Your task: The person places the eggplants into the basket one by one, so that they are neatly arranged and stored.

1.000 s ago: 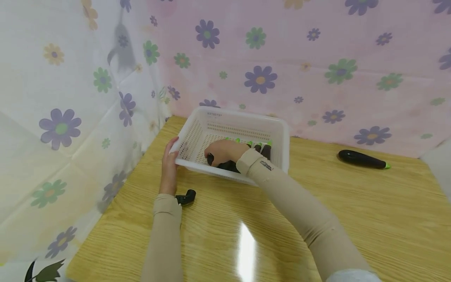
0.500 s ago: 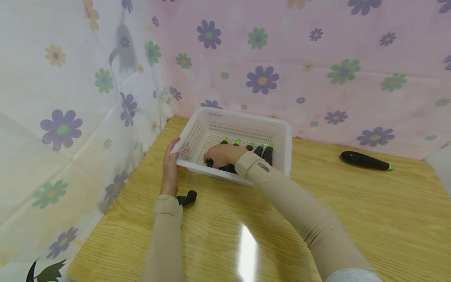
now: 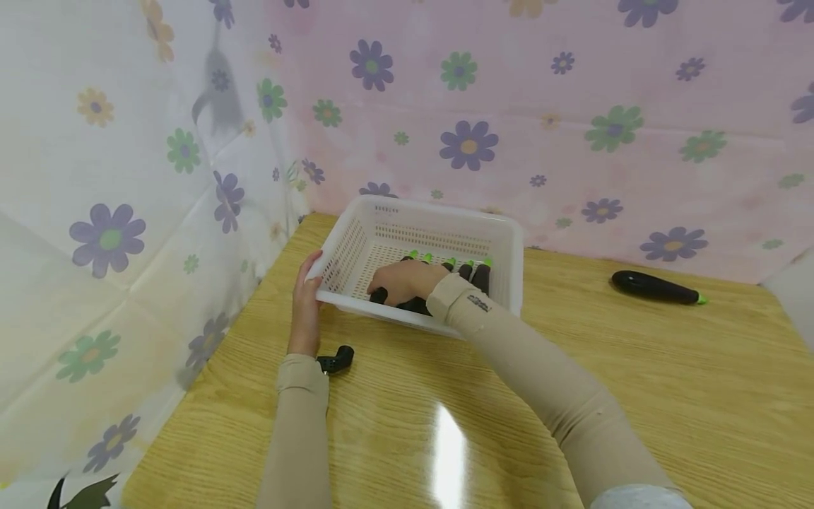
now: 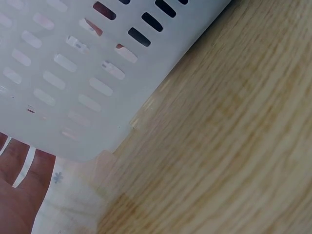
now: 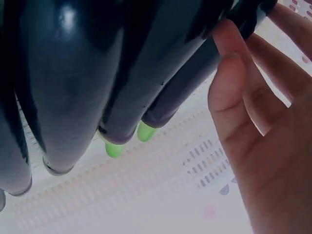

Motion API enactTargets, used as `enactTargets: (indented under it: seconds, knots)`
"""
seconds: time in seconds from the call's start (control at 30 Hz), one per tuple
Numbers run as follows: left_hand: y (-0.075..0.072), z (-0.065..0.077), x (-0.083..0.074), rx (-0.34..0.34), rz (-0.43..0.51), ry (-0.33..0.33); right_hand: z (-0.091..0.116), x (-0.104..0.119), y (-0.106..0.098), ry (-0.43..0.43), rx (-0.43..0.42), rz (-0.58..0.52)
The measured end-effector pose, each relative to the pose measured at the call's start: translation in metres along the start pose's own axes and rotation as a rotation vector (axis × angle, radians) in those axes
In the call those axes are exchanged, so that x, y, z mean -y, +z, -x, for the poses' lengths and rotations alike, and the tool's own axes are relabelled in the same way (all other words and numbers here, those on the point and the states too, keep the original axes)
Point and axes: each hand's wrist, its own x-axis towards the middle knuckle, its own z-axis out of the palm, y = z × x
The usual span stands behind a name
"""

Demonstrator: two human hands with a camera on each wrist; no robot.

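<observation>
A white perforated plastic basket (image 3: 516, 276) stands on the table with several dark eggplants (image 5: 68, 92) side by side in it, green stem ends toward the far wall. My left hand (image 3: 306, 304) grips the basket's near left corner, thumb at the rim; in the left wrist view its fingers (image 4: 24, 170) show beside the basket wall. Inside the basket, my right hand (image 3: 407, 279) lies over the leftmost eggplant (image 3: 379, 295) and holds it, the blunt end sticking out below the fingers. In the right wrist view the thumb (image 5: 228, 80) and index finger are right at the eggplants.
Another dark eggplant (image 3: 655, 288) with a green stem lies on the wooden table (image 3: 572, 339), far to the right. Flower-patterned cloth (image 3: 534, 106) hangs behind and to the left of the table. A black device (image 3: 337, 359) sits at my left wrist.
My right hand has shifted slightly down in the basket, and more of the green stem ends shows past it. The left hand keeps its place at the corner.
</observation>
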Motion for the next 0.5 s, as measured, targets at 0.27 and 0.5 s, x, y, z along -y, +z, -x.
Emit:
enactTargets:
  seconds: [0.27,0.5]
  knots:
    - [0.001,0.002,-0.002,0.01,-0.006,-0.005,0.007,-0.005,-0.002,0.015,-0.056,-0.003]
    - [0.005,0.008,-0.018,0.026,-0.01,0.006,0.016,-0.014,-0.008,0.102,-0.121,-0.008]
